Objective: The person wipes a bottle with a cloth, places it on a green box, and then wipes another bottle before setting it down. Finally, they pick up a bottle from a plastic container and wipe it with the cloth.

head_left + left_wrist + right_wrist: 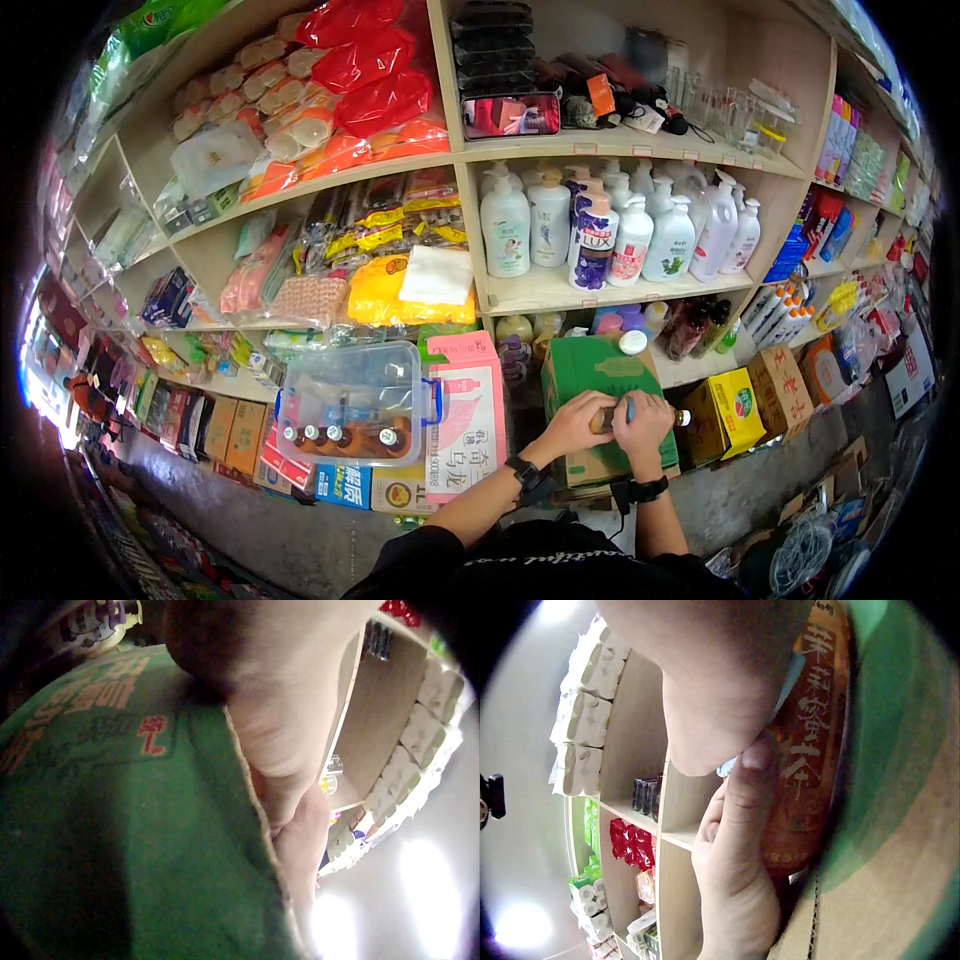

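One left hand (572, 425), one right hand (643, 428), one bottle (680, 417), one green carton (590, 372), one clear bin (350, 385).

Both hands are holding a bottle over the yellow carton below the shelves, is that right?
Not quite. The head view shows the left hand and right hand holding the bottle over the green carton, not a yellow one; the yellow carton stands further right.

Wooden shelves (560, 292) — packed with goods, grey concrete floor (280, 540)

Bright shop light, fisheye edges dark, wrist cams blurry w/ glare.
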